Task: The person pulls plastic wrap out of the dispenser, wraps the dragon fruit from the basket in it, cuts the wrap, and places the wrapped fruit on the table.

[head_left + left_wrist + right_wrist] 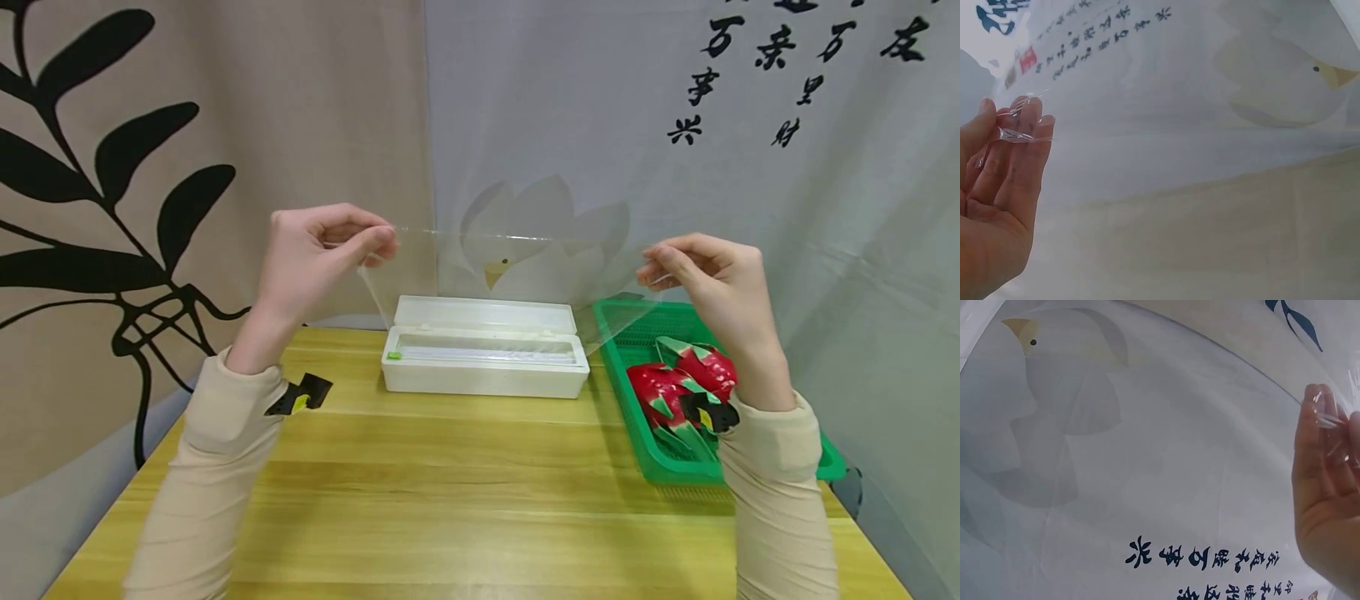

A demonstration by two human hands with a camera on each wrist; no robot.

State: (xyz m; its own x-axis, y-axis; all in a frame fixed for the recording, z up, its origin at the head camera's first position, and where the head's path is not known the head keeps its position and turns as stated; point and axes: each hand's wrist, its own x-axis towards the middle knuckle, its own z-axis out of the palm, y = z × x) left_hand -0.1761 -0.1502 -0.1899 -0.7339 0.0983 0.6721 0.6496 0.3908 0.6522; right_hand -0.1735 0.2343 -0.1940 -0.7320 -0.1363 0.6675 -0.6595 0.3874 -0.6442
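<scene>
Pinching a thin, clear plastic film (517,268) above the long white plastic box (483,380), the bare left hand (322,246) and bare right hand (712,268) probably needed even tension to prevent folds.

the film (517,271) is clear, the box (486,381) white (basket (682,473) green).
</scene>
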